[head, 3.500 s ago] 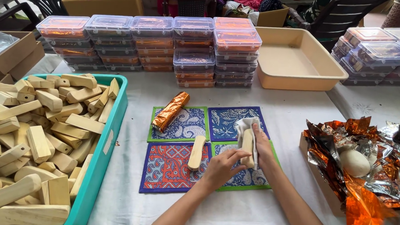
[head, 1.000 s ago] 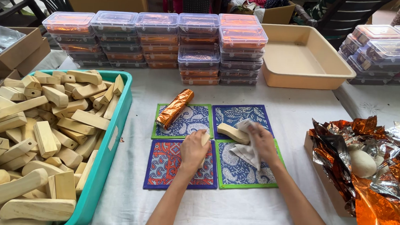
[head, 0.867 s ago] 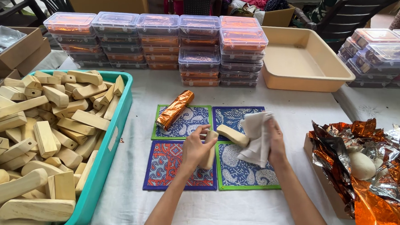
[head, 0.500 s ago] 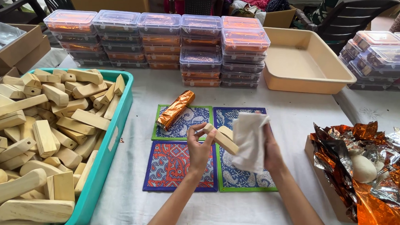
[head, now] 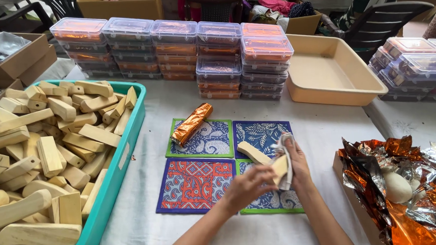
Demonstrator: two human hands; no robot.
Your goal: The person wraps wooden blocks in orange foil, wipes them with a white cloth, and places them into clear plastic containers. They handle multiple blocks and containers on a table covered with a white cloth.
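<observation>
My right hand (head: 295, 160) grips a white cloth (head: 286, 158) wrapped round the end of a pale wooden block (head: 280, 168). My left hand (head: 248, 185) holds the same block from below, over the green-edged mat (head: 272, 201). A second wooden block (head: 253, 152) lies slanted across the blue leaf-print mat (head: 261, 132) and the green-edged one. A block wrapped in orange foil (head: 192, 124) rests on the upper-left green mat (head: 206, 140). The red and blue mat (head: 194, 184) is bare.
A teal tub (head: 123, 162) heaped with wooden blocks (head: 45, 151) fills the left. Stacked clear lidded boxes (head: 174, 50) line the back, more (head: 414, 62) at right. A beige tray (head: 324, 69) sits back right. Crumpled orange foil sheets (head: 405, 177) lie in a box at right.
My left hand picked the second block off the red mat and brought it to the cloth in my right hand. The earlier wiped block now lies on the mats.
</observation>
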